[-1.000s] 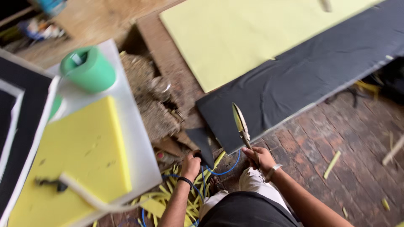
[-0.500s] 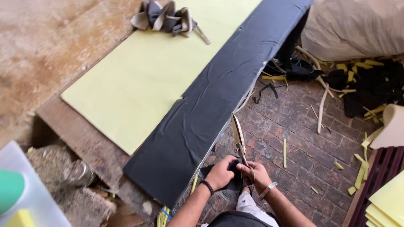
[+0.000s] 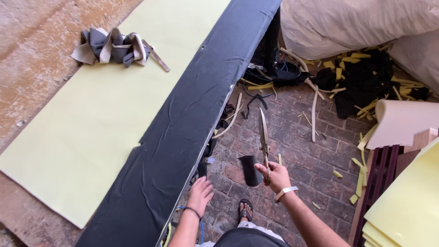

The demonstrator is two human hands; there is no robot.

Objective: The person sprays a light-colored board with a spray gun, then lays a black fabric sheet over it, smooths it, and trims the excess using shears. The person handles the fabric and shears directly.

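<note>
Head view: black fabric (image 3: 183, 137) over brick floor (image 3: 297, 146).

A long workbench (image 3: 41, 55) runs from near left to far right, with a pale yellow foam sheet (image 3: 91, 119) lying flat on it and black fabric (image 3: 183, 132) draped along its right edge. At the far left of the sheet lie a bundle of grey and cream strips (image 3: 109, 46) and a metal tool (image 3: 156, 56). The brick floor (image 3: 292, 142) to the right is strewn with yellow offcuts (image 3: 361, 167) and black scraps (image 3: 366, 87).

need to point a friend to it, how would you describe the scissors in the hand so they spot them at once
Start at the long black fabric strip along the table edge. Right of it, over the brick floor, the right hand holds scissors: long pale metal blades pointing up, shut.
</note>
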